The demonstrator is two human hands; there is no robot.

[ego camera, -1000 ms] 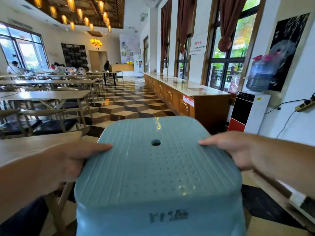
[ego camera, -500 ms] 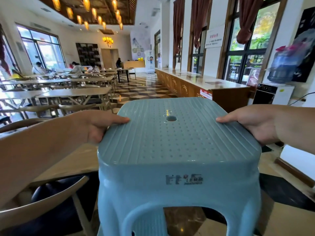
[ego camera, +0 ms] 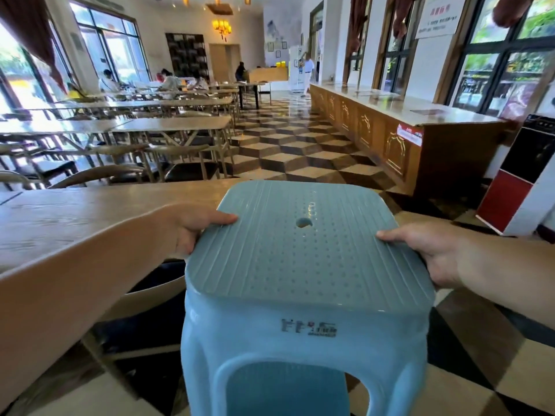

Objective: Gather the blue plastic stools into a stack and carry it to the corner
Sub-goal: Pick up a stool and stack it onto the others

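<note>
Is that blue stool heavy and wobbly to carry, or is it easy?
Probably light: the blue stool looks like thin hollow plastic. Likely stiff, since its seat keeps its shape while the left hand and right hand grip opposite edges. The glossy sides might be slippery; the ribbed top should help.

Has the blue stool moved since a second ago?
Yes. The stool, gripped by both hands, has shifted left, away from the water dispenser and up beside the wooden table.
</note>
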